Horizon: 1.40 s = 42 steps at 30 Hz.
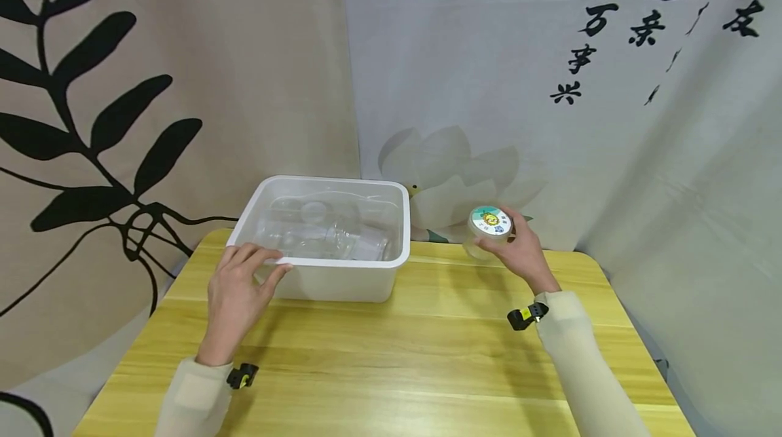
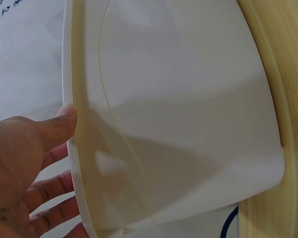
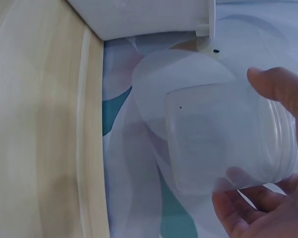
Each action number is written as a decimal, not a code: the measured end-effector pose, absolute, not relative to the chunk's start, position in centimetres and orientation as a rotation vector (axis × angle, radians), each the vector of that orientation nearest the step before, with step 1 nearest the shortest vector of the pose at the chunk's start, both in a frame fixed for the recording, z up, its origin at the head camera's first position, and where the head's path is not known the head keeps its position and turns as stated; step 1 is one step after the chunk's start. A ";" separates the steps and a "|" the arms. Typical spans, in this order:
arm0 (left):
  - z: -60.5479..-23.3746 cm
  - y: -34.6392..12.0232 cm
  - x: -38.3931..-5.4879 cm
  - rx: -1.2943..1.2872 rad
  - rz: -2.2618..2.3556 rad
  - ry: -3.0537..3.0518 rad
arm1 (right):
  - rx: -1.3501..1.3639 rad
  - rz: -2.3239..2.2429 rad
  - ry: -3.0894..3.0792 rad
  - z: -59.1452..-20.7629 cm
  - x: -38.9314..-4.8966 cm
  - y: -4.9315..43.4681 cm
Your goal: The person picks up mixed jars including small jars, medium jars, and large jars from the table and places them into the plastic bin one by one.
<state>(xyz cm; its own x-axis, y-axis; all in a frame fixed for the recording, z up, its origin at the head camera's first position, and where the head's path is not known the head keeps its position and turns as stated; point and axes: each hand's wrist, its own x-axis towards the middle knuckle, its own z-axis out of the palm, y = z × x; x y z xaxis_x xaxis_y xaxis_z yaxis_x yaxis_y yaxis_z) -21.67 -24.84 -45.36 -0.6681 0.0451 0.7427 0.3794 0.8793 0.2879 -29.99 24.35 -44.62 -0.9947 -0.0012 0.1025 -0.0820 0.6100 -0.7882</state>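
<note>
My right hand grips a clear plastic jar by its sides, thumb on one side and fingers on the other. Its round lid bears a teal and white label with a yellow figure. The jar is upright, over the table's back edge in the head view. My left hand holds the front rim of a white plastic bin near its left corner; in the left wrist view the thumb is at the rim and the fingers pass behind it. Inside the bin lie clear plastic bottles or jars, overlapping one another.
The bin stands at the back left of a yellow wood-grain table. Close behind hangs a pale curtain with black characters and a faint flower print. A beige curtain with black leaves hangs at the left.
</note>
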 end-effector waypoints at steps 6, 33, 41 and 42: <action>-45.3 -24.8 -21.7 -0.293 -0.548 -2.263 | 0.114 1.336 -2.736 -43.7 -30.1 23.1; -45.3 -24.5 -21.5 -0.293 -0.555 -2.263 | 0.293 1.327 -2.716 -39.1 -30.2 18.6; -45.3 -24.6 -21.6 -0.305 -0.538 -2.254 | 0.319 1.325 -2.732 -37.8 -30.3 17.5; -45.3 -24.6 -21.6 -0.306 -0.538 -2.252 | 0.325 1.325 -2.733 -37.6 -30.3 17.4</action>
